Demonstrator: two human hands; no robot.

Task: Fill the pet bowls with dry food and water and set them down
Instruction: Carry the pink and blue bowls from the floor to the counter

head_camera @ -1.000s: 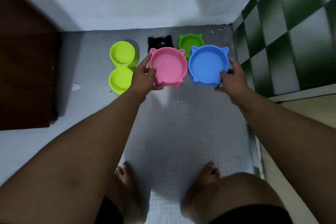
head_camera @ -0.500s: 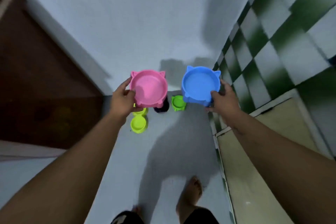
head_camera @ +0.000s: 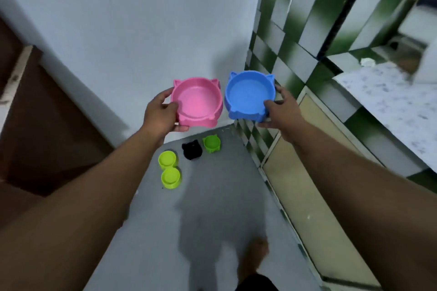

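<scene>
Fingers: left hand point(head_camera: 160, 113) grips pink bowl point(head_camera: 197, 101) rim | right hand point(head_camera: 280, 111) grips blue bowl point(head_camera: 248, 94) rim | both bowls empty

You've got five bowls: one pink bowl point(head_camera: 197, 101), one blue bowl point(head_camera: 248, 94), one black bowl point(head_camera: 192, 149), one green bowl point(head_camera: 211, 143), all four eared, and one lime double bowl point(head_camera: 169, 169) with two cups. Two hands show: left hand point(head_camera: 160, 113), right hand point(head_camera: 281, 111). One foot point(head_camera: 254, 257).
</scene>
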